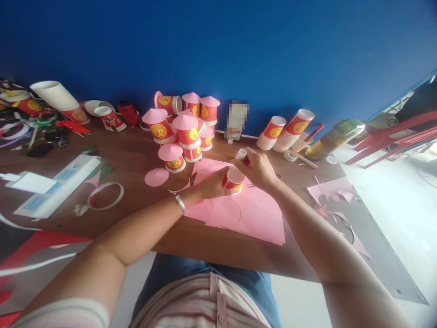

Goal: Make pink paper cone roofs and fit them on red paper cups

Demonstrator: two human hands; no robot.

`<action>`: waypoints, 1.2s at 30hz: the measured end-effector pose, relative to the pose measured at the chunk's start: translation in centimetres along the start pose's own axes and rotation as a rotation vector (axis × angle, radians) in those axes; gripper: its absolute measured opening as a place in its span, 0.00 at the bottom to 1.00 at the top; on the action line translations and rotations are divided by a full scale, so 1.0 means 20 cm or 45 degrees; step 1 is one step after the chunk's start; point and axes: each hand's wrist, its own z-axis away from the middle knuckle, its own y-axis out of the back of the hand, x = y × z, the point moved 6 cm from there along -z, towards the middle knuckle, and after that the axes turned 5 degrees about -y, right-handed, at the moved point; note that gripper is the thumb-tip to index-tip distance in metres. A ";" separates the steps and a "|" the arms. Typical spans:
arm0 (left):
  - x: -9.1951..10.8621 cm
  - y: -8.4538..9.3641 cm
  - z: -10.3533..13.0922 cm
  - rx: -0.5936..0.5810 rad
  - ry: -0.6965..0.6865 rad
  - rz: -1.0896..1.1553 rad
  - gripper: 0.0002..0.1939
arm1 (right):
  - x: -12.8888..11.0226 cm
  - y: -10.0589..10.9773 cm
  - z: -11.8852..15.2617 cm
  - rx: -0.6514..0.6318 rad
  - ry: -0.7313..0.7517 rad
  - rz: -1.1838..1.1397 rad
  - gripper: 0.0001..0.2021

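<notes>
1. Left hand point(216, 184): closed around the side of a red paper cup point(233, 181), held just over the pink sheets, mid-table. Can't tell if the cup's lower edge touches the paper.
2. Right hand point(261, 168): fingers closed on a white stick point(242, 154) at the cup's far edge. Looks like a glue stick; tip hidden, so contact with the cup unconfirmed.
3. Risks, my read: squeeze too hard and the thin cup wall goes oval. Stick slips off the narrow rim, and any glue smears the print or the sheets. Loose sheets could slide if a forearm drags them.
4. Materials: cup is printed card, red with yellow, tapered. Sheets are flat matte paper, some with curved outlines.
5. Left of the sheets: flat pink disc point(156, 177); behind it, cone-topped cups point(185, 130), shallow paper cones, bunched and partly stacked. A knock could topple the upper ones.
6. Right: cup stacks point(300, 130) leaning near the wall, tape roll point(291, 156), curved pink scraps point(347, 196).
7. Far left: hard white power strip point(64, 187), well apart from the cup.
</notes>
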 end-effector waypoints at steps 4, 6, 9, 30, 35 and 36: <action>0.00 0.02 0.00 0.105 0.026 0.085 0.22 | -0.01 -0.02 -0.01 -0.025 0.014 0.012 0.10; 0.01 0.02 0.00 0.116 0.031 0.117 0.22 | -0.02 -0.03 -0.02 -0.036 0.029 0.018 0.09; 0.01 0.03 0.00 0.124 0.013 0.141 0.21 | -0.03 -0.04 -0.03 -0.026 0.038 0.045 0.10; 0.03 0.03 -0.01 0.069 -0.002 0.107 0.14 | -0.07 -0.03 0.03 -0.172 0.088 -0.035 0.10; 0.02 0.02 -0.01 0.064 0.033 0.080 0.15 | -0.07 -0.04 0.00 -0.143 0.087 0.005 0.12; 0.01 0.02 -0.01 0.067 0.047 0.073 0.16 | -0.07 -0.04 0.00 -0.137 0.088 0.011 0.13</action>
